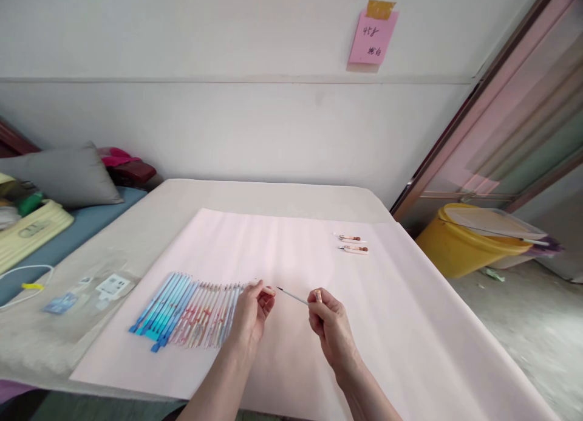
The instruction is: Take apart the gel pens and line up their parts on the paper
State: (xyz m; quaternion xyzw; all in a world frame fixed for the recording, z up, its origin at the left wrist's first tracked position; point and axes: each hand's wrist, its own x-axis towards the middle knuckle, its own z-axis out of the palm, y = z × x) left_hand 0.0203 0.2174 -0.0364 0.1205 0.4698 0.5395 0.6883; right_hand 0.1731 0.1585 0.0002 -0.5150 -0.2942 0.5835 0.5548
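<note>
the left hand (252, 311) and right hand (330, 324) each pinch one end of a thin, straight pen refill (291, 296) over the smooth pink paper sheet (410, 324), with slim blue pens (182, 308) lined up at nine o'clock.

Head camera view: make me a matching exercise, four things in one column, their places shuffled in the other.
Things
1. pink note
2. yellow tub
3. row of pens
4. thin refill

Places
A. between the left hand and the right hand
B. on the floor, right of the table
C. taped to the wall
D. laid out on the pink sheet

Pairs: 1-C, 2-B, 3-D, 4-A.
</note>
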